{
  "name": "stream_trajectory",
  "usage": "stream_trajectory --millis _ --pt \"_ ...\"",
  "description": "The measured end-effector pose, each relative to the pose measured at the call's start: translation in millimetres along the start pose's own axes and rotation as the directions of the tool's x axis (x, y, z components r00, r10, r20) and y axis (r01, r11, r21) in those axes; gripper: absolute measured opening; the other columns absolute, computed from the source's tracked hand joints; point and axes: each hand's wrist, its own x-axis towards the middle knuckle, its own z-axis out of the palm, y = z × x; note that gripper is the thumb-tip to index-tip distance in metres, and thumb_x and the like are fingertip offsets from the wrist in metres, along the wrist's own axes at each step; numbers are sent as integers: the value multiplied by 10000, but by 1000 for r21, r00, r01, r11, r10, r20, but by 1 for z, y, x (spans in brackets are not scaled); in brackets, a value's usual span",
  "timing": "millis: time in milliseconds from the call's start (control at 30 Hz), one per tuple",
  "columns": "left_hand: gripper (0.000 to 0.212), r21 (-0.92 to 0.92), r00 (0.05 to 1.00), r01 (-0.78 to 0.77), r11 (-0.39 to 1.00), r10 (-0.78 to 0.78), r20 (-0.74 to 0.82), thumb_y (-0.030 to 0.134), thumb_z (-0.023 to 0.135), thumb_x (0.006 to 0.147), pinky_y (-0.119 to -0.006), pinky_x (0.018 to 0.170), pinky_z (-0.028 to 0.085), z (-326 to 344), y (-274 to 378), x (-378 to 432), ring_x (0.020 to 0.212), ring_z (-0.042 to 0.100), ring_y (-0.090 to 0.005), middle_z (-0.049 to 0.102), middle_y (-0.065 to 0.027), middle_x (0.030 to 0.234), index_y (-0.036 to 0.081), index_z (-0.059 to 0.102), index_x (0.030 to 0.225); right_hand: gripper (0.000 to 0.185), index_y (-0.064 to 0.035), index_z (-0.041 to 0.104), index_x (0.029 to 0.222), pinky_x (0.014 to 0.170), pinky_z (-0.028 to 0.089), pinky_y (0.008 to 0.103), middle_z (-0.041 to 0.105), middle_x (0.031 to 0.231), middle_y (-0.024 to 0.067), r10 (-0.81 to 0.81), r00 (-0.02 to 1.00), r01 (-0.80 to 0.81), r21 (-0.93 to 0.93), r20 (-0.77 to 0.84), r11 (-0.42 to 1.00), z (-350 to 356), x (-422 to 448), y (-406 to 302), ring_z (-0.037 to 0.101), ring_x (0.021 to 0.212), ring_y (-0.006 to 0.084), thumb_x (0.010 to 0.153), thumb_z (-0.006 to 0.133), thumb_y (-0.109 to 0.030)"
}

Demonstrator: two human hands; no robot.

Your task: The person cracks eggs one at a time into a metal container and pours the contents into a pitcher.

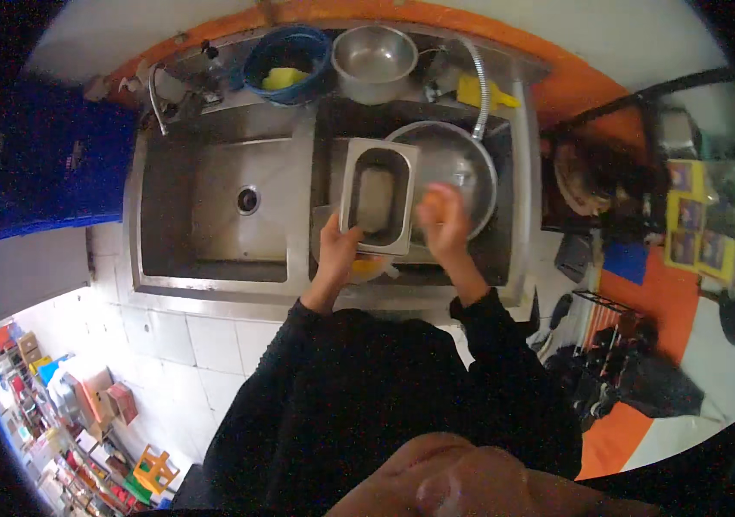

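Note:
My left hand (339,247) grips the lower left rim of a rectangular stainless steel food pan (380,197), held over the right sink basin. My right hand (446,223), blurred, is just right of the pan, closed on a small orange thing (437,199) that is too blurred to name. Behind both, a large round metal bowl (477,174) sits in the right basin under a flexible metal faucet hose (484,84). Beneath the pan and my left hand, a pale dish with something orange (368,266) partly shows.
The left sink basin (212,200) has a round drain (249,200). On the back ledge stand a blue tub (286,94) with a yellow sponge (284,78), a metal pot (374,84) and a yellow cloth (477,94). A curved faucet (155,97) stands at the back left.

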Motion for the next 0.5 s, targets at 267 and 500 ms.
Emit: stream_trajectory --millis 267,500 --pt "416 -21 983 -53 998 56 178 -47 447 762 -284 608 507 10 -32 -8 755 574 -150 581 -84 919 24 454 1172 332 -51 500 1017 738 446 346 554 939 143 -86 977 145 -315 194 938 -55 11 -59 554 863 320 749 666 -156" --pt "502 27 924 -77 997 61 376 -47 441 789 -318 493 547 37 -48 -32 707 614 -243 571 -135 998 60 357 1272 417 -63 456 1046 767 446 393 545 980 150 -31 895 203 -345 444 916 -76 0 -73 542 907 334 743 671 -251"
